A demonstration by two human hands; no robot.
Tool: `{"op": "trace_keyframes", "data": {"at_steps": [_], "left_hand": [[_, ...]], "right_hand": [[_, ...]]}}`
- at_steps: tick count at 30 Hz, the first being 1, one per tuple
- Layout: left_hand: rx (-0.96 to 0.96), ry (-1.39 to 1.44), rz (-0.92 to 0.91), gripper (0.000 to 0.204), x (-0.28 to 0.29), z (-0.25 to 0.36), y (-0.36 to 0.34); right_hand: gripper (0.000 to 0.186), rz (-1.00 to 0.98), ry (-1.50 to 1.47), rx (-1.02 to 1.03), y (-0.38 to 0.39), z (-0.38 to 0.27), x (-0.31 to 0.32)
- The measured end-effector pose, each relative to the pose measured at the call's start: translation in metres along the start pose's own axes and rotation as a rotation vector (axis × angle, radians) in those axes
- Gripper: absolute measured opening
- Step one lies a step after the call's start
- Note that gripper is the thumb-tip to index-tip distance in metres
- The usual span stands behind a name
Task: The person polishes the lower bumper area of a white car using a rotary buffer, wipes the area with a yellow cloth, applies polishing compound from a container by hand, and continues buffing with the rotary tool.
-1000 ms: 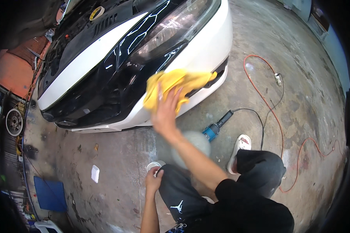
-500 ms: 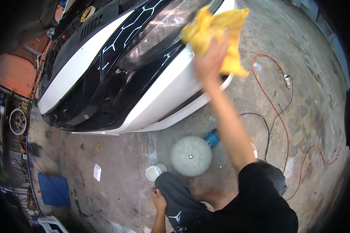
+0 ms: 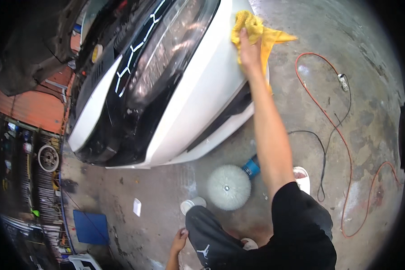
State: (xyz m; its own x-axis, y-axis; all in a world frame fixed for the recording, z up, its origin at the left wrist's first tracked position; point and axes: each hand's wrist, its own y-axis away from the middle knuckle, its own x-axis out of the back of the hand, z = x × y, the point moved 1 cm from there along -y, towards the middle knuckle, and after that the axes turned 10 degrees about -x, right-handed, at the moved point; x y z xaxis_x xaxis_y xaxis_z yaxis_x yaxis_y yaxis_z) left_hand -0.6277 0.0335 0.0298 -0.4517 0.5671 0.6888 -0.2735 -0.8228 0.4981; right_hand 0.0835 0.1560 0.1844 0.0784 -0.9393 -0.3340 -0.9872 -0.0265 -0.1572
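A yellow cloth is gripped in my right hand. My arm is stretched out and the cloth lies against the side of a car's white front bumper, with one corner sticking out to the right. Left of it is the headlight, framed by glossy black trim. My left hand is low beside my left knee, its fingers curled; whatever they hold, if anything, is hidden.
On the floor are a blue power tool with a round white fluffy pad, a white tub, a blue mat and a small white tray. An orange cord with a connector loops across the right side.
My right hand has wiped the yellow cloth from near the headlight's edge to the bumper's outer side. My view has turned a little, so the car sits differently. My left hand stays by the knee.
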Motion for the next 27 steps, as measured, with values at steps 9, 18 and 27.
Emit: {"op": "trace_keyframes", "data": {"at_steps": [9,18,27], "left_hand": [[-0.831,-0.106,0.461,0.026,0.15,0.414,-0.023],[-1.399,-0.899,0.476,0.035,0.128,0.643,-0.051],[-1.643,-1.008,0.791,0.045,0.124,0.77,-0.162]], "right_hand": [[0.058,-0.615,0.401,0.067,0.313,0.013,-0.002],[0.079,-0.291,0.199,0.092,-0.046,-0.03,0.007],[0.072,-0.543,0.297,0.063,0.192,-0.036,0.005]]}}
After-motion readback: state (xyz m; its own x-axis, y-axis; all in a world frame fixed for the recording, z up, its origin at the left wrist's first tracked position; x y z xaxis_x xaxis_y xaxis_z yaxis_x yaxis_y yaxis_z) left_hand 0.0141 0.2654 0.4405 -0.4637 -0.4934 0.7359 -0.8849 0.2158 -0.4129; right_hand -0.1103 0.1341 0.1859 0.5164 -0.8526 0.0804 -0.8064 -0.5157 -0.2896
